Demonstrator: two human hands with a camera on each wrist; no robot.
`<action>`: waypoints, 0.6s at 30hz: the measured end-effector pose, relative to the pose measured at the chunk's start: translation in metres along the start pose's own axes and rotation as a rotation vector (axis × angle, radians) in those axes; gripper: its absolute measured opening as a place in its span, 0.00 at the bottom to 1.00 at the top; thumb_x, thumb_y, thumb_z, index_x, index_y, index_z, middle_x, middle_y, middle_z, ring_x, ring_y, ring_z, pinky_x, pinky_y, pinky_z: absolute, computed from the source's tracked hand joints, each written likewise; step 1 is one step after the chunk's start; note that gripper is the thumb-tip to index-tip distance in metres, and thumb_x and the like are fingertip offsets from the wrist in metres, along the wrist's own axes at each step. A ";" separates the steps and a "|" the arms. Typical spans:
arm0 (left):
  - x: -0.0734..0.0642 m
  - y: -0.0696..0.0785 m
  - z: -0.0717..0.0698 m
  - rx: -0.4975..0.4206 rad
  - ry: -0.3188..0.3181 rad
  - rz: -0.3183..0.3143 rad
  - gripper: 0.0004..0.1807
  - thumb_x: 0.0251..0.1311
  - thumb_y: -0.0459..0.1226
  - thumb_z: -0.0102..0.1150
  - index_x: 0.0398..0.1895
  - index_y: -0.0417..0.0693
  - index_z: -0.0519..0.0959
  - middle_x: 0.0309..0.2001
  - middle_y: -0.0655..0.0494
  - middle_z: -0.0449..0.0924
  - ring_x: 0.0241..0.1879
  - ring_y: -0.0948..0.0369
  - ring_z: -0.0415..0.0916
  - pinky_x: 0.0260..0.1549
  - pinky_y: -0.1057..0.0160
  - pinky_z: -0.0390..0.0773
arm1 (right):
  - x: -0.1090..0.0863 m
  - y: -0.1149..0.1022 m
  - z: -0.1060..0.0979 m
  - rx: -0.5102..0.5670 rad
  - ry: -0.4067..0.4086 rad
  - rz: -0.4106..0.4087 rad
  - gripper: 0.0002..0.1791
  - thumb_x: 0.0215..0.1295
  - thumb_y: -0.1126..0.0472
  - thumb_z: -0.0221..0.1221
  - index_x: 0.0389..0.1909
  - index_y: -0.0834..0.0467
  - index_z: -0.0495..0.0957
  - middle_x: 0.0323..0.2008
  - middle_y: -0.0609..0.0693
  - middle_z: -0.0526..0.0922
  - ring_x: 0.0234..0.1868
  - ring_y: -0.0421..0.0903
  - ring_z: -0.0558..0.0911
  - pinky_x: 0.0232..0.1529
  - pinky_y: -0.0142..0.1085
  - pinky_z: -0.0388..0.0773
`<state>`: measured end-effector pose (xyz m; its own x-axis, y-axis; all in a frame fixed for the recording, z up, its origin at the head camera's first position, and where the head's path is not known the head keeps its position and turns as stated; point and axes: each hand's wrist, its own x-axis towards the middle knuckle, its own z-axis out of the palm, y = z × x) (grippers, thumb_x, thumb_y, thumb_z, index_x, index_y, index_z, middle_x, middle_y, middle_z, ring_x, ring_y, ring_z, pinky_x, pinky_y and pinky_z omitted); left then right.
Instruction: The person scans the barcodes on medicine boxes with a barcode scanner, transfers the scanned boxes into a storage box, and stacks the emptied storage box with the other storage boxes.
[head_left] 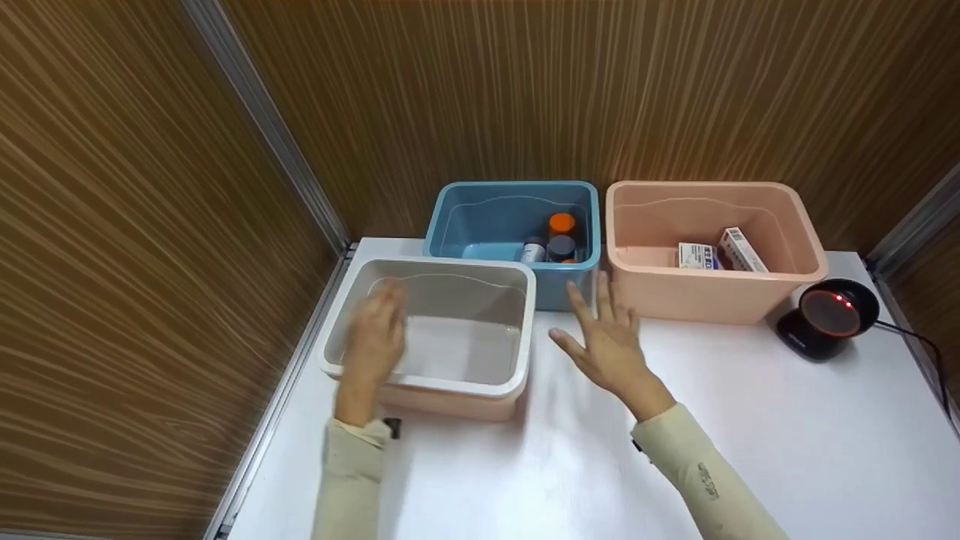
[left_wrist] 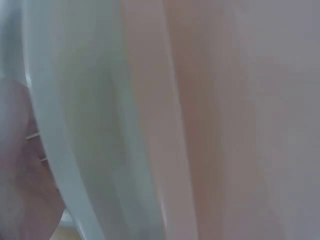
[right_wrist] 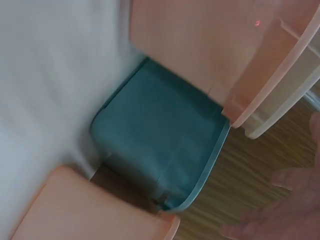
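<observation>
A whitish-grey bin (head_left: 450, 385) sits nested inside a pink bin (head_left: 457, 403) at the table's left. My left hand (head_left: 376, 330), blurred, is over the grey bin's left part; the left wrist view has it beside the bin's rim (left_wrist: 50, 115), fingers partly hidden, nothing seen in its grasp. Fingers spread, my right hand (head_left: 607, 345) hovers empty before the blue bin (head_left: 551, 296) and the right-hand pink bin (head_left: 675, 296). Several bottles lie in the blue bin, including one with an orange cap (head_left: 562, 223). Two medicine boxes (head_left: 697, 256) are in the right-hand pink bin.
A black scanner (head_left: 829, 315) with red lights stands at the right, its cable (head_left: 919, 334) trailing along the table edge. Wood-grain panels (head_left: 517, 90) close off the back and sides of the white table (head_left: 585, 480).
</observation>
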<state>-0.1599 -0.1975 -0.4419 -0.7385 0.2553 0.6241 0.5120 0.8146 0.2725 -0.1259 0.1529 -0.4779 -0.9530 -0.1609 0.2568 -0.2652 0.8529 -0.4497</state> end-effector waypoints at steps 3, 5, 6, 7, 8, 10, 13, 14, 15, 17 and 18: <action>-0.004 0.041 0.014 0.001 -0.107 0.033 0.22 0.64 0.35 0.53 0.62 0.39 0.70 0.63 0.42 0.68 0.57 0.43 0.67 0.58 0.45 0.62 | -0.014 0.012 -0.004 -0.040 0.034 -0.008 0.47 0.59 0.27 0.45 0.75 0.45 0.47 0.73 0.58 0.27 0.71 0.59 0.29 0.58 0.69 0.36; -0.007 0.067 0.022 0.013 -0.194 0.042 0.25 0.67 0.39 0.49 0.65 0.41 0.67 0.67 0.44 0.62 0.60 0.44 0.64 0.60 0.45 0.58 | -0.024 0.020 -0.006 -0.060 0.050 -0.005 0.48 0.58 0.27 0.46 0.75 0.44 0.46 0.73 0.57 0.25 0.70 0.60 0.29 0.58 0.69 0.35; -0.009 0.079 0.026 0.015 -0.222 0.056 0.25 0.68 0.40 0.48 0.66 0.41 0.65 0.68 0.44 0.59 0.62 0.45 0.62 0.61 0.45 0.57 | -0.029 0.025 -0.006 -0.070 0.057 -0.003 0.48 0.58 0.27 0.47 0.75 0.44 0.45 0.73 0.56 0.24 0.70 0.60 0.29 0.58 0.69 0.35; -0.010 0.089 0.030 0.011 -0.241 0.080 0.26 0.69 0.41 0.47 0.67 0.41 0.65 0.69 0.44 0.58 0.63 0.46 0.61 0.61 0.46 0.56 | -0.033 0.029 -0.006 -0.082 0.067 -0.002 0.49 0.57 0.27 0.48 0.75 0.44 0.45 0.73 0.55 0.24 0.70 0.59 0.29 0.58 0.69 0.36; -0.013 0.098 0.034 0.009 -0.250 0.112 0.27 0.69 0.42 0.47 0.67 0.40 0.64 0.69 0.43 0.57 0.64 0.47 0.59 0.62 0.46 0.55 | -0.039 0.032 -0.006 -0.091 0.074 -0.002 0.49 0.57 0.27 0.49 0.75 0.44 0.45 0.73 0.56 0.24 0.71 0.59 0.29 0.58 0.70 0.37; -0.021 0.114 0.042 -0.014 -0.259 0.160 0.28 0.68 0.43 0.47 0.68 0.39 0.63 0.69 0.42 0.56 0.66 0.49 0.57 0.63 0.48 0.53 | -0.050 0.038 -0.004 -0.109 0.082 0.000 0.50 0.56 0.27 0.50 0.75 0.45 0.46 0.73 0.56 0.25 0.71 0.59 0.29 0.57 0.70 0.39; -0.034 0.135 0.054 -0.047 -0.268 0.237 0.30 0.67 0.44 0.50 0.69 0.40 0.61 0.69 0.40 0.55 0.67 0.49 0.56 0.64 0.50 0.53 | -0.068 0.046 0.002 -0.122 0.073 0.008 0.51 0.55 0.28 0.53 0.75 0.45 0.45 0.73 0.58 0.28 0.71 0.59 0.30 0.55 0.71 0.41; -0.038 0.142 0.057 -0.053 -0.274 0.259 0.31 0.67 0.44 0.50 0.69 0.41 0.61 0.70 0.40 0.55 0.67 0.49 0.56 0.63 0.51 0.54 | -0.073 0.049 0.003 -0.117 0.063 0.016 0.52 0.54 0.28 0.53 0.75 0.44 0.45 0.73 0.58 0.28 0.71 0.59 0.30 0.55 0.72 0.41; -0.042 0.149 0.060 -0.053 -0.282 0.276 0.32 0.67 0.45 0.51 0.70 0.42 0.60 0.70 0.41 0.54 0.67 0.50 0.56 0.63 0.52 0.55 | -0.079 0.052 0.004 -0.115 0.053 0.026 0.52 0.54 0.28 0.53 0.75 0.44 0.44 0.73 0.58 0.27 0.71 0.60 0.30 0.55 0.72 0.41; -0.048 0.161 0.067 -0.030 -0.294 0.314 0.33 0.67 0.47 0.51 0.71 0.45 0.58 0.71 0.42 0.52 0.67 0.52 0.54 0.63 0.53 0.55 | -0.088 0.058 0.005 -0.113 0.038 0.047 0.53 0.53 0.27 0.54 0.75 0.43 0.43 0.73 0.58 0.26 0.70 0.61 0.31 0.54 0.73 0.41; -0.051 0.166 0.069 -0.019 -0.301 0.323 0.34 0.67 0.48 0.50 0.72 0.46 0.56 0.71 0.42 0.51 0.68 0.53 0.53 0.64 0.54 0.55 | -0.092 0.061 0.005 -0.113 0.032 0.058 0.53 0.53 0.27 0.54 0.75 0.43 0.43 0.73 0.58 0.26 0.70 0.62 0.31 0.54 0.73 0.41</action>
